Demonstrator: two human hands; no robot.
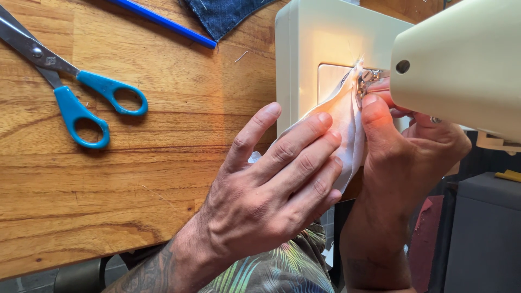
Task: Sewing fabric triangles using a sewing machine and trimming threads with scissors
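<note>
Left hand [266, 201] fingers [304, 138] spread slightly apart, laid flat and pressing on thin white woven fabric piece [347, 122], thumb splayed off toward the desk. Right hand [404, 154] thumb up against the fabric's far side, other fingers tucked under the machine head; whether pinched shut on cloth cannot tell. Fabric soft, creased, frayed at the upper tip, held on the bed of the glossy cream plastic sewing machine [320, 43], at the desk's right edge. Fabric long axis running from lower left near the knuckles up toward the small metal presser foot [369, 76], tip pointing at the needle area. Machine head rounded, smooth, with one dark screw hole, lit warm by the machine lamp.

Varnished plank wooden desk [135, 179], visible grain and knots, front edge lower left. Steel-bladed scissors with bright blue plastic loop handles [81, 100] near the far-left corner, blades pointing up-left, well apart from the hands. Long thin blue rod [168, 23] lying diagonally along the far edge, beside a dark denim scrap [222, 15]. Loose thread bits on the wood. Below the desk edge: patterned colourful garment, grey box [483, 233] at right, dark floor area.
</note>
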